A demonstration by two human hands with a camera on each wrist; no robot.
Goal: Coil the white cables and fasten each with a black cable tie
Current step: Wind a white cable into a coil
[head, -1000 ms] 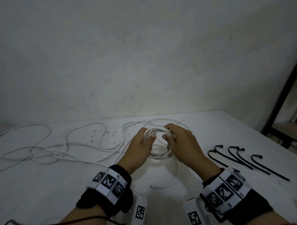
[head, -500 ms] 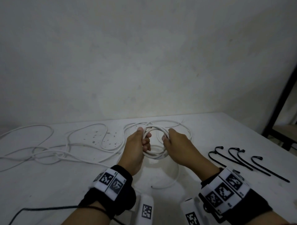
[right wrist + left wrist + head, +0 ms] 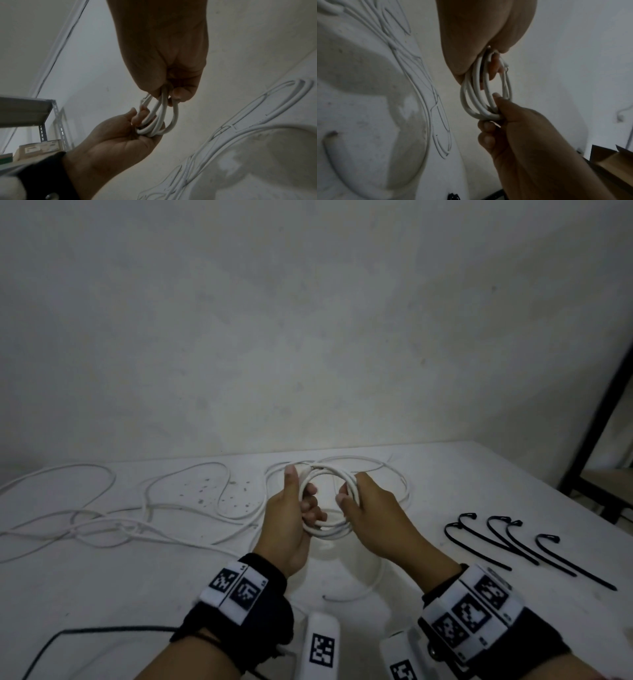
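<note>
Both hands grip the coil [image 3: 325,501] above the tabletop [image 3: 102,594]: left hand [image 3: 291,518] fingers curled through one side, right hand [image 3: 373,515] pinching the opposite side, likely keeping loops together for tying.

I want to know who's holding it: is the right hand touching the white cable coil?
Touching. In the left wrist view the right hand pinches the white cable coil, its loops running between thumb and fingers.

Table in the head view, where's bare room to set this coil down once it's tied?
Bare table lies near the left hand, this side of the loose white cables. A narrower strip lies between the right hand and the black cable ties. The far left is crowded with cable; the coil trails a tail beneath.
</note>
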